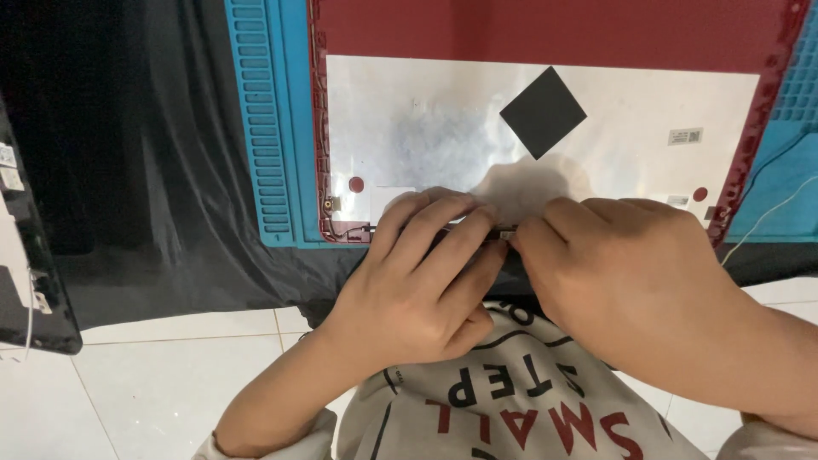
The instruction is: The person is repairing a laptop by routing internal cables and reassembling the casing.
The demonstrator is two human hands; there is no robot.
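Left hand [417, 273] and right hand [622, 264], both pinched shut on dark strip [498, 232] at near edge of red lid [554, 25]; strip axis left-right, between fingertips; mat [264, 128] beneath.

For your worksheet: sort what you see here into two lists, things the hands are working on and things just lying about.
Being worked on:
left hand
right hand
red laptop lid
dark strip at its near edge

Lying about:
blue mat
black cloth
dark device, far left
white cable

Both hands, left hand [417, 273] and right hand [622, 273], press a thin dark strip [477, 234]. It lies along the red laptop lid [554, 25] on a blue mat [264, 128].
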